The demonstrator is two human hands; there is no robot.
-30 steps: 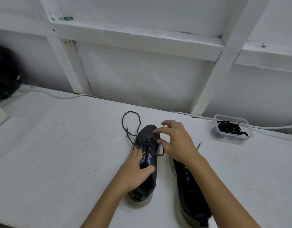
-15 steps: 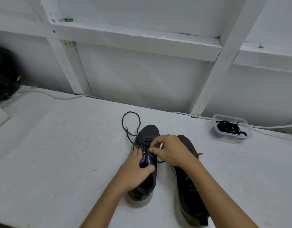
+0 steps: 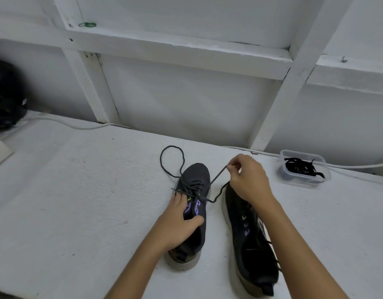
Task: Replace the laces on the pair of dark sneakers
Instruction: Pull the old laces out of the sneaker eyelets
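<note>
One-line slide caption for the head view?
Left hand steadies the left sneaker while right hand pulls its lace out.

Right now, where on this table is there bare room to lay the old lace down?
Bare table left of the left sneaker, and near the right edge below the plastic container. Crowded: between the sneakers, where the lace runs to the right hand.

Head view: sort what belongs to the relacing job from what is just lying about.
Job:
left sneaker
right sneaker
lace
tub of laces
left hand
right hand

Lying about:
white cable
black object at the left edge
green band
</note>
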